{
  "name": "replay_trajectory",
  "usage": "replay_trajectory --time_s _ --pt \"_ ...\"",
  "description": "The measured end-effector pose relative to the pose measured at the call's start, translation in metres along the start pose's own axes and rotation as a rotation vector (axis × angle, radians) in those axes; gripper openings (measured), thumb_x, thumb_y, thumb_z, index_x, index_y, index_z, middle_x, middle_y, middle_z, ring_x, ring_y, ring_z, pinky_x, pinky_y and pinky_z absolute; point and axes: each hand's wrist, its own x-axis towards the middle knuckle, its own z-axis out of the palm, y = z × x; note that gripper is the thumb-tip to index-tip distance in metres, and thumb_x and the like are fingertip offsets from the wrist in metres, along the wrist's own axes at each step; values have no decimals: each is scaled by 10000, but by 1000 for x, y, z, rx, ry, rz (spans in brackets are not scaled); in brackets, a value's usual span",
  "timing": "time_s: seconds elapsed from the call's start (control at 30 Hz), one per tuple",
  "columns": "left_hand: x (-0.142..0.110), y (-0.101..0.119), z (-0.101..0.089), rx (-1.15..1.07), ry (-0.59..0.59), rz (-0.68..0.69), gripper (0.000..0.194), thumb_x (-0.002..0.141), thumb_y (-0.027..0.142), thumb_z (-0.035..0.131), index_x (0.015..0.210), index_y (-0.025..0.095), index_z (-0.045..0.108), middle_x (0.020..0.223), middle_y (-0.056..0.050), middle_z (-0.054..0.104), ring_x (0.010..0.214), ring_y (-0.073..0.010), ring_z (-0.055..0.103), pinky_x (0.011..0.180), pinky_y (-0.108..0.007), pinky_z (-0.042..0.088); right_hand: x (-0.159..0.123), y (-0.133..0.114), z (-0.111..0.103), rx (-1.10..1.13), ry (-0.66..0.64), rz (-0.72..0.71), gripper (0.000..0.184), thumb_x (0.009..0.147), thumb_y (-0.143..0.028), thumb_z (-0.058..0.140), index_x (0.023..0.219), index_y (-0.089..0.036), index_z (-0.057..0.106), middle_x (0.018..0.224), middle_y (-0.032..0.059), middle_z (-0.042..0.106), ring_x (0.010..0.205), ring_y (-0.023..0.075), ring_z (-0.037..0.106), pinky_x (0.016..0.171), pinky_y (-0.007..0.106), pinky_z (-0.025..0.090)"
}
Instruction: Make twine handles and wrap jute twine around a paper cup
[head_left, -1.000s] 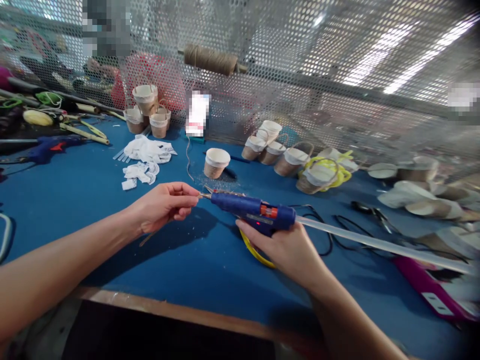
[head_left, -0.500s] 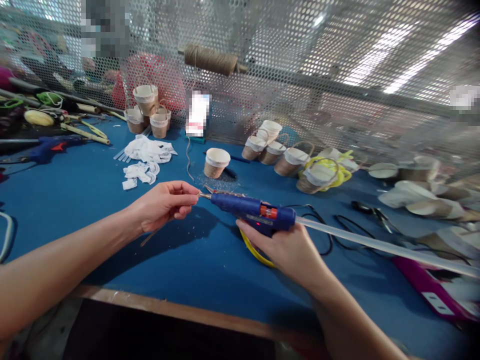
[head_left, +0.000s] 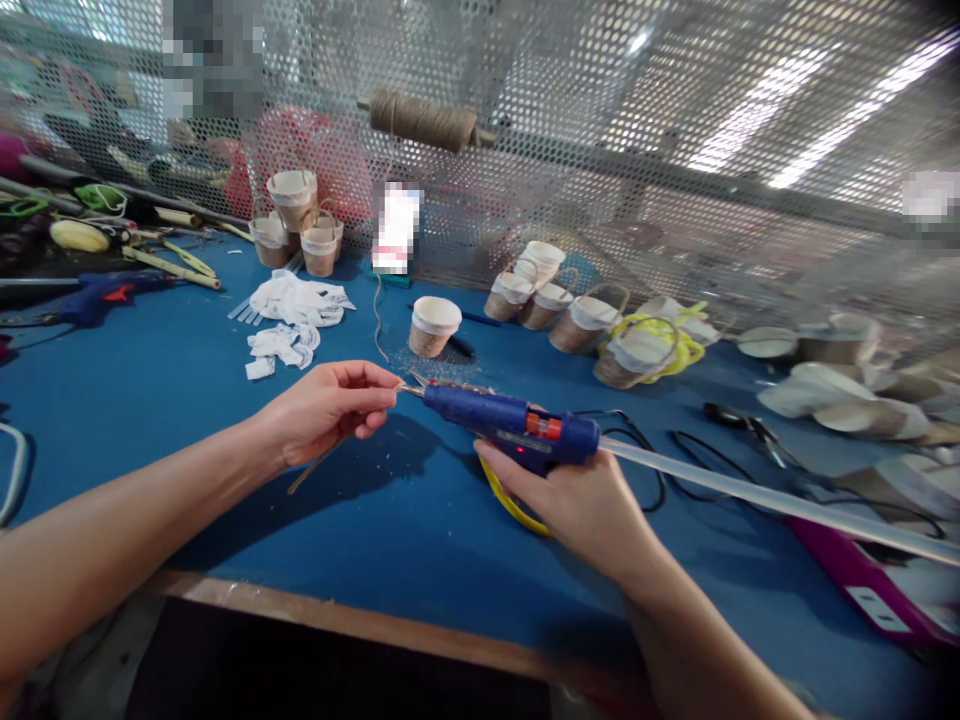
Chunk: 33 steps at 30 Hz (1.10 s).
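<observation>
Near the centre of the frame, the left hand (head_left: pixel 337 405) has its thumb and forefinger pinched narrow on the end of a thin brown strand (head_left: pixel 307 473), whose tail slants out beneath the palm. That small grip seems chosen to steady the tip while leaving it exposed on the side facing the nozzle (head_left: pixel 412 388). Right of centre, the right hand (head_left: pixel 585 500) is wrapped round the handle of a blue glue gun (head_left: pixel 480 410), holding it nearly level, probably so that the nozzle meets the strand from the side; its trigger is hidden, so how far the fingers squeeze it I cannot tell. A long clear glue stick (head_left: pixel 750 488) runs from the back of the gun towards the right edge, away from both hands. A small pale-rimmed cup (head_left: pixel 431 330) stands upright on the blue worktop (head_left: pixel 360 560), likely set within easy reach, while handled cups (head_left: pixel 585 322) gather right of centre, perhaps grouped to leave working room. The twine spool (head_left: pixel 424 120) hangs at the upper centre against the mesh, presumably to unwind freely. As for the fingers, the strand lies between the left ones, with the nozzle at or just beside their tips; the gun sits within the right ones, and the cup is just beyond the nozzle, touched by neither hand.
</observation>
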Motion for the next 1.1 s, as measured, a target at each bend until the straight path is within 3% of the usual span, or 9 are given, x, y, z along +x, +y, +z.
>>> replay_trajectory --time_s 0.2,0.5,0.67,0.87,1.1 --pt "2 -2 -2 -3 49 18 123 625 87 692 724 114 624 583 15 576 497 -53 505 451 -162 368 -1 1 1 50 9 10 95 747 -293 562 718 -215 607 664 -3 676 635 180 650 617 273 520" --pt "1 -1 2 -73 45 37 102 631 60 677 700 108 619 589 11 567 495 -50 498 426 -146 361 -1 -5 0 78 22 79 130 738 -304 559 648 -212 574 575 -19 638 510 159 604 532 261 508" --pt "0 -1 3 -69 55 36 93 644 57 666 704 104 614 587 12 561 480 -44 485 424 -150 358 -2 -3 0 73 13 41 88 739 -276 562 669 -223 569 590 -19 642 519 162 606 548 265 514" --pt "-1 -1 4 -45 62 47 96 637 56 668 685 106 601 596 6 563 505 -54 494 438 -154 364 -3 -3 1 118 64 94 73 727 -276 591 694 -210 586 617 -6 654 524 162 615 540 260 519" --pt "-1 -3 4 -34 47 60 93 655 69 662 723 102 608 597 10 558 498 -49 487 439 -152 363 -1 -3 2 139 6 56 74 748 -269 557 700 -212 561 605 -24 627 544 152 610 561 256 518"
